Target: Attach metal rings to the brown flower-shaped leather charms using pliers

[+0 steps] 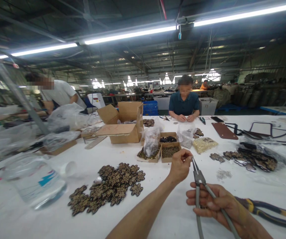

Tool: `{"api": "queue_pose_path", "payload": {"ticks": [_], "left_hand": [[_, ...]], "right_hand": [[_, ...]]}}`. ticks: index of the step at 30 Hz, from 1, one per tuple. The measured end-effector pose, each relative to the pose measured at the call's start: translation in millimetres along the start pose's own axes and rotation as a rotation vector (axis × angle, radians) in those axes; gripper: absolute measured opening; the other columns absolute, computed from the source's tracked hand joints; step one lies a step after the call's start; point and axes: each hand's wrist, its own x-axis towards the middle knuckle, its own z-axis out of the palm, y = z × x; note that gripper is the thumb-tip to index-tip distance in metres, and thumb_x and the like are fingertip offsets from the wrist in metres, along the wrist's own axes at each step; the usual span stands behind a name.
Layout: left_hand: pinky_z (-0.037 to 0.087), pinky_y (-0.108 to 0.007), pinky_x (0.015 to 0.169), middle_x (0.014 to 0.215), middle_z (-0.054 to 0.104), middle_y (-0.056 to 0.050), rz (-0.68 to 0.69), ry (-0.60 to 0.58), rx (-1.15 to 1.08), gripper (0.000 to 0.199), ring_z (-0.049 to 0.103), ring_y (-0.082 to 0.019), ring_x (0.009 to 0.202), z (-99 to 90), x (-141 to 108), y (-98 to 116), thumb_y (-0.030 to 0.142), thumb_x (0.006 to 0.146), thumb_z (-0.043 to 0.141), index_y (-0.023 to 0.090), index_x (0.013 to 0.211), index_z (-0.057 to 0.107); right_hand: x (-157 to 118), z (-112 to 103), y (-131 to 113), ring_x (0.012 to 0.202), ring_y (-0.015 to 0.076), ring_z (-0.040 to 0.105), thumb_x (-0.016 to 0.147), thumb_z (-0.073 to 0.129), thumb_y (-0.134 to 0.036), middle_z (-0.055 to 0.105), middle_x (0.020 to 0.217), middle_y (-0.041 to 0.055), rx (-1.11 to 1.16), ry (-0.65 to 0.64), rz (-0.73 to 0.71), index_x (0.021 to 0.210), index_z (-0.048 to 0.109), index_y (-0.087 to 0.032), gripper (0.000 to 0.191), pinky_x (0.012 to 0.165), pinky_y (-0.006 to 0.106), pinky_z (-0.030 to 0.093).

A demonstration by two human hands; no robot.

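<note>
Long-nosed pliers (199,177) with grey handles are in my right hand (219,202), one handle across the fingers and the other against the palm. The handles stand apart, and the narrow jaws point up and away from me. A few tiny dark pieces (203,206) show by the fingers. At the jaw tips my left hand (181,166) is closed in a pinch; what it holds is too small to make out. A scatter of small silvery pieces (224,174) lies to the right of the pliers. Brown and black flower-shaped patches (115,184) are heaped left of my hands.
Small boxes of metal studs (170,151) and an open carton (125,134) stand ahead. Yellow-and-black pliers (269,207) lie at right, near more bagged patches (254,159). A large clear water jug (35,181) stands left. A co-worker (184,103) sits across the table.
</note>
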Motion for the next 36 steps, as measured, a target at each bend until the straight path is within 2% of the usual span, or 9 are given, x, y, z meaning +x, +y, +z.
{"api": "queue_pose_path", "payload": {"ticks": [7,13,18,23,26,30,32,34,36], "left_hand": [[0.036,-0.021,0.057,0.075,0.061,-0.001,0.005,0.010,0.031,0.008,0.051,-0.010,0.064,0.0,-2.3,6.0,0.024,0.084,0.062,0.016,0.084,0.066],[0.036,-0.021,0.057,0.075,0.061,-0.001,0.004,0.017,0.038,0.009,0.050,-0.010,0.064,1.2,-2.6,5.8,0.025,0.084,0.063,0.016,0.084,0.065],[0.037,-0.022,0.058,0.075,0.060,-0.001,0.011,0.005,0.037,0.008,0.051,-0.010,0.064,1.7,-2.9,5.1,0.024,0.085,0.061,0.016,0.085,0.065],[0.038,-0.022,0.059,0.075,0.060,-0.002,0.005,0.011,0.046,0.009,0.051,-0.011,0.065,2.0,-2.8,3.3,0.024,0.084,0.062,0.016,0.084,0.065],[0.039,-0.022,0.060,0.076,0.061,-0.002,0.002,0.013,0.049,0.010,0.052,-0.011,0.066,2.0,-2.6,2.0,0.025,0.084,0.063,0.016,0.084,0.066],[0.039,-0.022,0.059,0.076,0.060,-0.002,0.013,0.009,0.064,0.010,0.052,-0.011,0.066,1.9,-2.4,0.8,0.025,0.085,0.061,0.016,0.084,0.065],[0.038,-0.022,0.059,0.075,0.060,-0.001,0.014,0.012,0.071,0.009,0.052,-0.011,0.065,1.8,-2.4,0.6,0.024,0.085,0.061,0.016,0.085,0.065],[0.038,-0.022,0.058,0.075,0.060,-0.001,0.007,0.013,0.074,0.007,0.051,-0.011,0.064,1.7,-2.4,0.6,0.023,0.084,0.062,0.016,0.084,0.065],[0.037,-0.022,0.058,0.074,0.060,-0.001,0.001,0.010,0.070,0.007,0.051,-0.010,0.064,1.6,-2.4,0.6,0.023,0.084,0.062,0.016,0.084,0.064]], "right_hand": [[1.9,-5.1,3.0,0.125,0.0405,0.058,0.073,0.075,-0.017,0.063,0.133,0.0235,0.035,0.010,-0.010,0.124,0.069,-0.012,0.052,0.099,0.054,0.048],[4.3,-7.5,4.3,0.106,0.0323,0.067,0.075,0.075,-0.016,0.070,0.110,0.0170,0.020,0.075,-0.056,0.117,0.072,-0.011,0.042,0.089,0.049,0.055],[3.2,-3.8,3.5,0.115,0.0357,0.062,0.070,0.076,-0.014,0.070,0.112,0.0180,0.024,0.077,-0.046,0.118,0.072,-0.011,0.048,0.092,0.053,0.053],[1.3,1.1,3.1,0.120,0.0384,0.060,0.066,0.075,-0.011,0.072,0.108,0.0130,0.003,0.079,-0.050,0.130,0.063,-0.022,0.066,0.094,0.058,0.050],[0.0,3.2,2.2,0.124,0.0388,0.058,0.063,0.074,-0.011,0.071,0.116,0.0151,-0.015,0.071,-0.029,0.133,0.059,-0.024,0.072,0.095,0.059,0.048],[-0.4,4.3,2.0,0.124,0.0382,0.059,0.064,0.073,-0.012,0.067,0.127,0.0181,-0.019,0.069,-0.021,0.132,0.059,-0.023,0.071,0.095,0.058,0.049],[0.6,3.2,2.8,0.114,0.0348,0.064,0.067,0.075,-0.012,0.069,0.120,0.0165,-0.025,0.063,-0.053,0.130,0.062,-0.021,0.066,0.088,0.052,0.055],[2.1,1.5,4.0,0.092,0.0268,0.068,0.073,0.077,-0.016,0.070,0.102,0.0117,-0.023,0.059,-0.090,0.127,0.064,-0.019,0.056,0.072,0.041,0.061],[3.1,0.7,4.6,0.072,0.0187,0.063,0.079,0.076,-0.020,0.065,0.084,0.0058,-0.009,0.067,-0.118,0.125,0.065,-0.018,0.048,0.053,0.030,0.059]]}}
